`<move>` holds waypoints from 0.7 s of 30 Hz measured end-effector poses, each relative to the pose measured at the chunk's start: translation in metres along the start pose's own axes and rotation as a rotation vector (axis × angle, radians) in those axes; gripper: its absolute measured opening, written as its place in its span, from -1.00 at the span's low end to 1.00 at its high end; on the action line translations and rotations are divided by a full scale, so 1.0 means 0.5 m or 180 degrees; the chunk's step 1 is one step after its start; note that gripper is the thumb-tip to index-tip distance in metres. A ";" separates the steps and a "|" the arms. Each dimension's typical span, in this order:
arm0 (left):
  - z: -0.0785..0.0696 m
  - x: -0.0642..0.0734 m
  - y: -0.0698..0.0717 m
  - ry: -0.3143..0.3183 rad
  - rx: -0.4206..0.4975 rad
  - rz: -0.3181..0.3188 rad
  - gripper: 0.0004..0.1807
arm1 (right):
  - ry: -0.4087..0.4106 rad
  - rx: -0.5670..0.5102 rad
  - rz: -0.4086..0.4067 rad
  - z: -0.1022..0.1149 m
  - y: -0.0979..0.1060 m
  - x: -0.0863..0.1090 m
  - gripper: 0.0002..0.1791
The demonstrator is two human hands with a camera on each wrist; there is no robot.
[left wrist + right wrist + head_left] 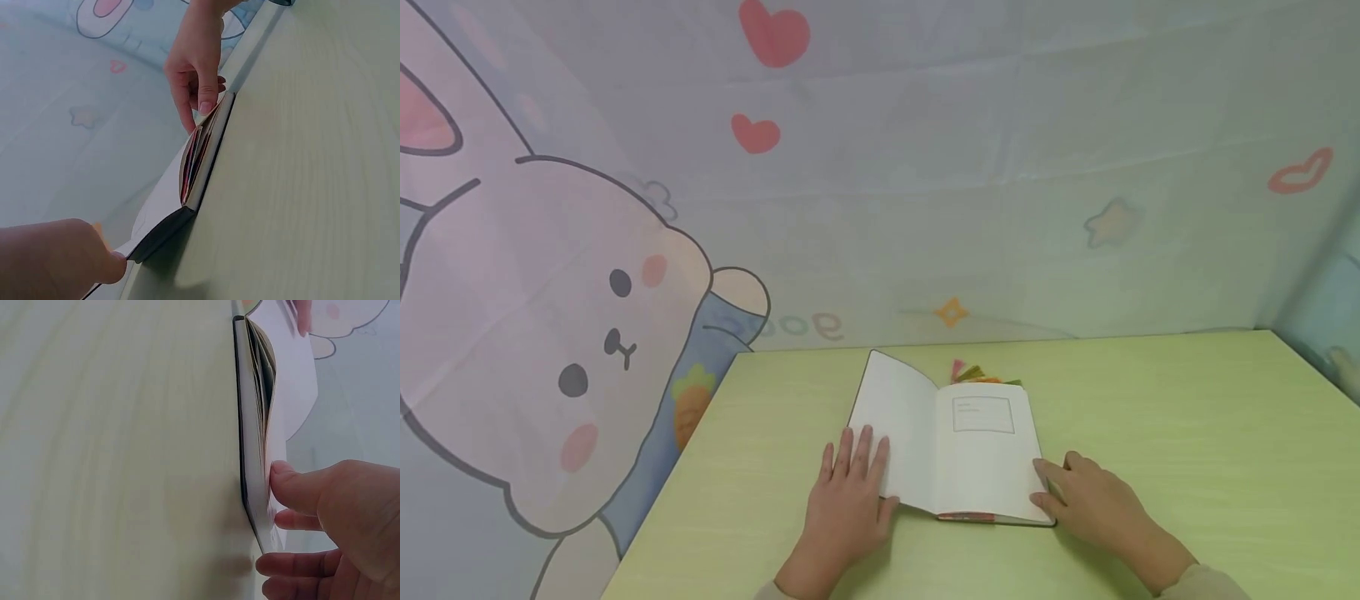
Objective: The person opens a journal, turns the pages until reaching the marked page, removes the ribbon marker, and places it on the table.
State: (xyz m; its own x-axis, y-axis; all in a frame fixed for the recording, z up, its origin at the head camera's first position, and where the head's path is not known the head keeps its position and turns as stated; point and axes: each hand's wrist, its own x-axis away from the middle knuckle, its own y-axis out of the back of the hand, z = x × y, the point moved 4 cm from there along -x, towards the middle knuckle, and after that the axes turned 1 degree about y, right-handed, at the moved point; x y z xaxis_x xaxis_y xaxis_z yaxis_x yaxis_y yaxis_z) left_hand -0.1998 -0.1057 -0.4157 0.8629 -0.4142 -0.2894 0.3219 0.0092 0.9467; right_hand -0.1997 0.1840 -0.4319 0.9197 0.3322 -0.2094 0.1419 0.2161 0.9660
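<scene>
An opened notebook (985, 467) with a dark cover lies on the table, turned to a white page with a printed box. Colored tassels (972, 372) stick out past its far edge. My left hand (848, 508) rests with straight, spread fingers on the left white leaf (898, 417). Its thumb (111, 267) is at the near edge of the cover, which tilts up from the table. At the right edge of the notebook, my right hand (1093, 504) touches the page margin with index fingertip and thumb (294, 486), the two tips apart. Its other fingers are bent beside the book.
The pale green table (1172, 417) extends around the notebook on all sides. Behind it hangs a printed cloth (925, 208) with hearts and stars. A large cartoon rabbit (535, 333) covers the cloth on the left.
</scene>
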 end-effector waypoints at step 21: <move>0.009 0.016 -0.060 0.0155 0.0878 0.0771 -0.34 | 0.0022 -0.0329 0.0365 -0.020 -0.012 -0.007 -0.43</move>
State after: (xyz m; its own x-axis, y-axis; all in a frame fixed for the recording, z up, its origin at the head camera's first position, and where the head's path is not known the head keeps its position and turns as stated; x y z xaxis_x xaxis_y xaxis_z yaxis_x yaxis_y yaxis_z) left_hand -0.2041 -0.1134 -0.4457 0.9209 -0.3862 -0.0522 -0.0054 -0.1467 0.9892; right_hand -0.2073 0.1910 -0.4386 0.9251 0.3663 -0.0999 -0.0027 0.2696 0.9630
